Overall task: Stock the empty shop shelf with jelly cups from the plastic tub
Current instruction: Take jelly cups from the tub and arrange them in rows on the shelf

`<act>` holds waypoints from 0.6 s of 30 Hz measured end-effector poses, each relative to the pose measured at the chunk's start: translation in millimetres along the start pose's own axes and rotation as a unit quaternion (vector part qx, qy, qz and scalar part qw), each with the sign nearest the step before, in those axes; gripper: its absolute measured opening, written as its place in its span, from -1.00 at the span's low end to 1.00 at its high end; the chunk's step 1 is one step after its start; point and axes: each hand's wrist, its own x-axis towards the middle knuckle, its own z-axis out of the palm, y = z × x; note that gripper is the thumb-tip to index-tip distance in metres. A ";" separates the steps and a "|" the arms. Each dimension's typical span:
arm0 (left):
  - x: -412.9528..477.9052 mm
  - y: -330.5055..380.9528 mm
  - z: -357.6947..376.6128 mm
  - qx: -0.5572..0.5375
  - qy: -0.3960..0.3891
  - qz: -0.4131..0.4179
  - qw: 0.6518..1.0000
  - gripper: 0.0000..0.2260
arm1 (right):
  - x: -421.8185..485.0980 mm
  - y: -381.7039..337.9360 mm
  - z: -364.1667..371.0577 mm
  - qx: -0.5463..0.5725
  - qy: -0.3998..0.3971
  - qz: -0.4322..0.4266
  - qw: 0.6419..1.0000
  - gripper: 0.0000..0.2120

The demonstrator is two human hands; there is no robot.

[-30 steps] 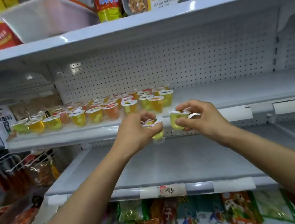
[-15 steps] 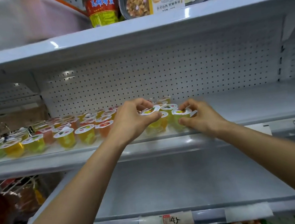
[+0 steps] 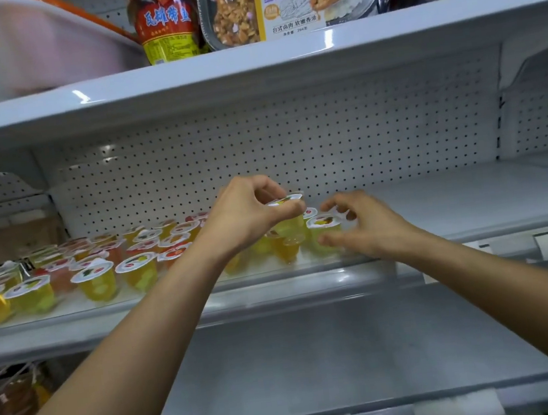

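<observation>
**Status.** The left hand (image 3: 249, 217) pinches a small translucent yellow-green plastic jelly cup (image 3: 287, 223) by the rim of its white printed foil lid. Thumb and fingers are clamped on it, and it hangs clear of the surface, above the right end of the stocked block. The right hand (image 3: 368, 226) is spread and relaxed around a second yellow jelly cup with a white lid (image 3: 324, 230). This cup stands upright on the white metal shelf (image 3: 454, 200), near the front edge. Whether the thumb touches it cannot be told. Rows of orange, red and yellow jelly cups (image 3: 100, 266) fill the left part of the shelf. The pale plastic tub (image 3: 22, 48) sits on the top shelf, upper left, and its contents are hidden.

**Hazards.**
1. Rim-only grip. The held cup hangs from a narrow lid edge. If the pinch slackens, the cup would probably fall onto the cups below and topple them.
2. Crowding. The held cup is directly over closely packed neighbours. If it is lowered where there is no free spot, it may land on a lid and be left tilted.
3. Right hand withdrawal. The fingers bracket the standing cup. A finger catching its lid on the way back could drag it over the front edge.
</observation>
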 end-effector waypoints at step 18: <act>63.7 -1.2 -2.6 -0.029 -0.038 0.036 0.998 -0.73 | 64.0 -19.5 -24.9 0.184 0.071 -0.017 0.980 -0.64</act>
